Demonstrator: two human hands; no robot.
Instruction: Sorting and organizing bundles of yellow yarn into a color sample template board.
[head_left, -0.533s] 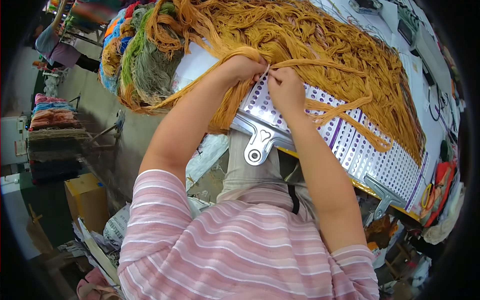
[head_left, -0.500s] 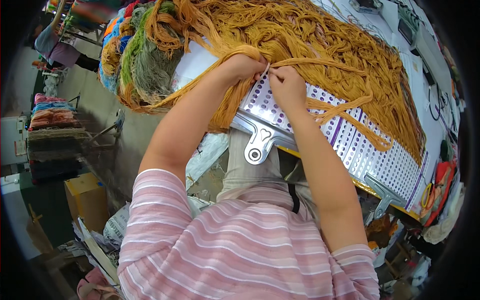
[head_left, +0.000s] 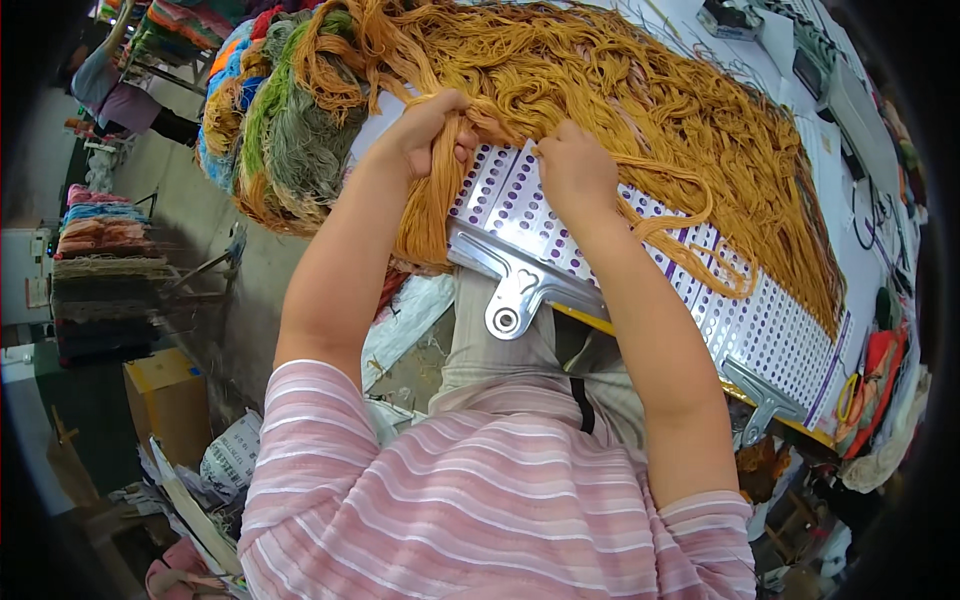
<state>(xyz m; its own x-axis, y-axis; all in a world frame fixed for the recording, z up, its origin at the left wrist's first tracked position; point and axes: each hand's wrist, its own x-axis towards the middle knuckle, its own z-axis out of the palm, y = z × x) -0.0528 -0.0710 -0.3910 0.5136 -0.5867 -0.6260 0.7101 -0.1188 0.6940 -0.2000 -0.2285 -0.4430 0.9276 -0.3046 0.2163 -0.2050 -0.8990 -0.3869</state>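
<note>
- My left hand [head_left: 428,132] is gripping a loose bundle of golden-orange yarn [head_left: 432,208], which is hanging along the left end of the flat white board with purple dots [head_left: 520,196].
- My right hand [head_left: 578,172] is curling at the board's far edge; I cannot tell whether it is pinching anything.
- The left hand is now sitting farther left, apart from the right, so I am judging that they are no longer working at one spot.
</note>
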